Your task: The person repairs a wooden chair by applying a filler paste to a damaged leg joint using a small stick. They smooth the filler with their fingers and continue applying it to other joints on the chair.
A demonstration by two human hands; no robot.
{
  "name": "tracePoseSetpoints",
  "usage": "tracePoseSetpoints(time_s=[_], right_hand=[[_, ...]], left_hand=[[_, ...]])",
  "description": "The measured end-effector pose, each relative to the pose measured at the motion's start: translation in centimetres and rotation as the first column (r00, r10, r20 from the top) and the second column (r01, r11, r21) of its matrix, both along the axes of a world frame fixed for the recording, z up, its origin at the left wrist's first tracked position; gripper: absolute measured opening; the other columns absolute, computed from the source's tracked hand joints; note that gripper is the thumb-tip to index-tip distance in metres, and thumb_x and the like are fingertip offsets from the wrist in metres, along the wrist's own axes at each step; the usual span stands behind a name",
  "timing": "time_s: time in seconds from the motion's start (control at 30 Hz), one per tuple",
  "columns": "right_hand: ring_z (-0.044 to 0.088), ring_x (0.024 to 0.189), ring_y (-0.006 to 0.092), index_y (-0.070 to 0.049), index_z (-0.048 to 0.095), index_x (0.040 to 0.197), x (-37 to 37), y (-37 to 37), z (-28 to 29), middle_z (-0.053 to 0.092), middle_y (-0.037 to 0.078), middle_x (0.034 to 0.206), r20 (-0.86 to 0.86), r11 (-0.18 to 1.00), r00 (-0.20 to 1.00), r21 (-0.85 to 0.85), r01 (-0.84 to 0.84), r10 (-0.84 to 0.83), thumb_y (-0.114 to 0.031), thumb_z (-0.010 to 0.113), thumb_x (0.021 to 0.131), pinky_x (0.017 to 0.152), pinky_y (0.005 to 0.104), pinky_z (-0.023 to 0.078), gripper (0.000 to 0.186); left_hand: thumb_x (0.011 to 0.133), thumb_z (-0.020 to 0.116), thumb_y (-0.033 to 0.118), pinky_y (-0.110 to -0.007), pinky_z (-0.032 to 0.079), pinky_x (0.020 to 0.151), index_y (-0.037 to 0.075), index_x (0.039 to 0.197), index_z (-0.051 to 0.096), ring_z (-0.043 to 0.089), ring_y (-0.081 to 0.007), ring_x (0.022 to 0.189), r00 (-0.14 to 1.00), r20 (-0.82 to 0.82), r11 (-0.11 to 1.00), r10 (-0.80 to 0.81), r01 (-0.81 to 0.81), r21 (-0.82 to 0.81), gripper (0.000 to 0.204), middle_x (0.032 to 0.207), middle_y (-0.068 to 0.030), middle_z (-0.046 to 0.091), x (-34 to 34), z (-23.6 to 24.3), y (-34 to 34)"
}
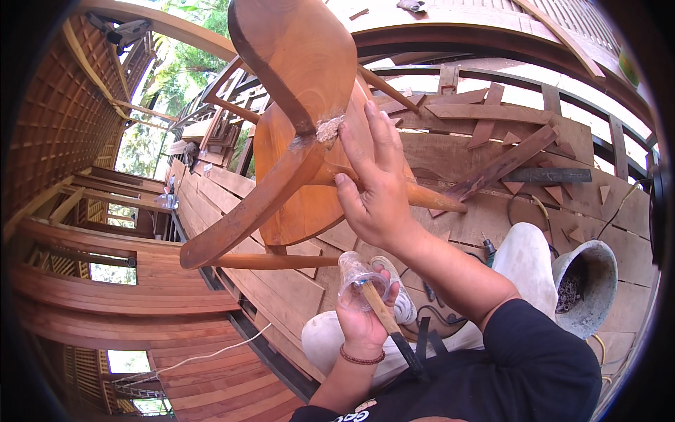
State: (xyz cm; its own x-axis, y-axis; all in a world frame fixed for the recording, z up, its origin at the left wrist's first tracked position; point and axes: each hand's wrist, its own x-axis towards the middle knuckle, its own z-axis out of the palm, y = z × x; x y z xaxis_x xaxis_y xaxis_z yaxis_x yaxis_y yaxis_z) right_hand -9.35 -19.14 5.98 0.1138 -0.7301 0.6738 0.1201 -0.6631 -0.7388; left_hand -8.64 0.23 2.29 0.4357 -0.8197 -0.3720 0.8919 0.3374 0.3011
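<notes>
A person sits on a wooden plank floor (281, 295), seen from above through a fisheye lens, working on an overturned wooden chair (302, 133) that fills the upper centre of the frame. The chair is tipped with its legs and rungs pointing outward, so the joint where a leg meets the seat faces the person. At that joint, near the centre top, sits a patch of pale filler (328, 129), rough and light against the reddish wood. The right hand (376, 190) reaches up from the lower right, fingers spread and laid flat against the chair with the fingertips just beside the filler and the thumb hooked by a rung; it seems to steady the chair and perhaps press the paste in. The left hand (362, 320), low in the centre of the frame, is closed around a clear plastic cup (355, 281) and, in the same grip, a wooden-handled tool (387, 320) whose dark lower end points down toward the lap; its working end is hidden inside the cup. Holding both in one hand keeps the supply near the joint and leaves the other hand free. A bead bracelet (362, 359) circles the left wrist. At the right edge stands a grey bucket (587, 285) with dark bits inside. Offcuts of wood (506, 165) lie scattered on the floor at upper right.
</notes>
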Motion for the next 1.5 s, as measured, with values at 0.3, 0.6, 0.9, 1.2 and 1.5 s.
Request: tracePoseSetpoints(time_s=[0.3, 0.6, 0.9, 1.2, 1.5], right_hand=[[0.021, 0.145, 0.0471, -0.003, 0.056, 0.135, -0.6, -0.4, 0.9, 0.027, 0.025, 0.156, -0.02, 0.998, 0.999, -0.059, 0.035, -0.036, -0.004, 0.059, 0.076, 0.116, 0.0543, 0.021, 0.059], [0.024, 0.144, 0.0468, 0.002, 0.057, 0.131, -0.8, 0.5, 0.4, 0.028, 0.024, 0.156, 0.038, 0.998, 0.999, -0.057, -0.001, 0.003, -0.002, 0.058, 0.074, 0.115, 0.0551, 0.024, 0.057], [0.023, 0.145, 0.047, -0.003, 0.059, 0.134, -0.6, 0.6, 0.1, 0.03, 0.025, 0.155, 0.047, 0.995, 0.999, -0.096, 0.007, -0.003, 0.001, 0.056, 0.074, 0.116, 0.0519, 0.023, 0.06], [0.024, 0.144, 0.0472, -0.002, 0.058, 0.133, 0.0, 0.9, 0.6, 0.03, 0.025, 0.155, -0.006, 0.998, 0.999, -0.051, 0.046, -0.047, 0.004, 0.054, 0.073, 0.116, 0.0515, 0.024, 0.061], [0.026, 0.144, 0.0455, 0.002, 0.063, 0.124, -0.3, 0.6, 0.5, 0.033, 0.024, 0.154, 0.126, 1.0, 0.992, -0.028, -0.007, 0.011, 0.002, 0.057, 0.073, 0.115, 0.0524, 0.025, 0.052]], left_hand=[[0.098, 0.049, 0.036, -0.052, 0.057, 0.091, 0.006, 0.123, 0.059, 0.067, -0.0322, 0.108, 1.0, -0.004, 1.0, 0.003, -0.002, 0.014, 0.04, 0.119, -0.018, 0.065, -0.3, 0.1, -0.1], [0.097, 0.05, 0.036, -0.051, 0.056, 0.092, 0.008, 0.122, 0.061, 0.067, -0.0322, 0.107, 1.0, 0.0, 1.0, -0.007, 0.007, 0.018, 0.039, 0.119, -0.0165, 0.066, 0.0, -0.1, 0.2], [0.098, 0.047, 0.032, -0.054, 0.056, 0.094, 0.0, 0.129, 0.055, 0.066, -0.0345, 0.111, 1.0, -0.002, 0.998, -0.003, 0.003, -0.065, 0.045, 0.123, -0.0201, 0.064, -0.1, -0.1, 0.2], [0.097, 0.052, 0.036, -0.051, 0.057, 0.091, 0.006, 0.123, 0.059, 0.067, -0.032, 0.107, 1.0, 0.027, 1.0, 0.003, -0.004, 0.011, 0.041, 0.119, -0.0175, 0.066, -0.2, 0.1, 0.2], [0.097, 0.05, 0.034, -0.053, 0.057, 0.091, 0.005, 0.123, 0.059, 0.067, -0.0328, 0.107, 1.0, 0.009, 1.0, 0.01, -0.01, -0.008, 0.04, 0.12, -0.0188, 0.065, -0.3, 0.4, 0.1]])
